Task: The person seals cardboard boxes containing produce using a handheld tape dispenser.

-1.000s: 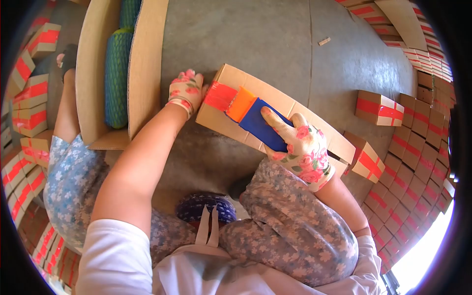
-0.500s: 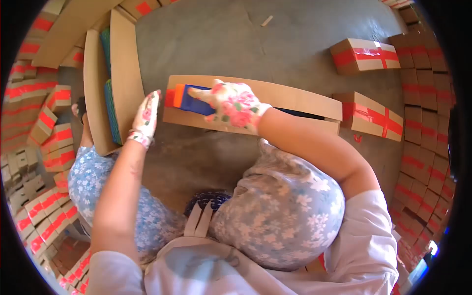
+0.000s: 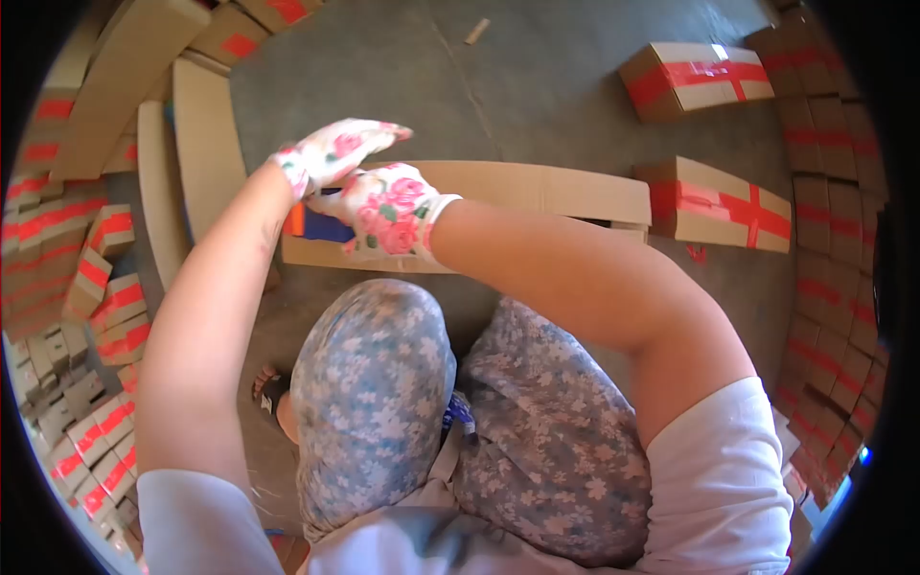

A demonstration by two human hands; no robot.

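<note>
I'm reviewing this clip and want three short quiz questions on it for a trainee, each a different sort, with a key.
1. True or false: the person's left hand wears a flowered glove.

2. Multiple choice: what grips the blue-and-orange tool?
A) the left hand
B) the right hand
C) neither hand

3. Fill in the blank: the upper carton and the lower carton at the picture's right both bear ____ tape.

Key: 1 true; 2 B; 3 red.

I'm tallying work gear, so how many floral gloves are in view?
2: one on the left hand, one on the right hand, which holds the blue-and-orange tool.
</note>
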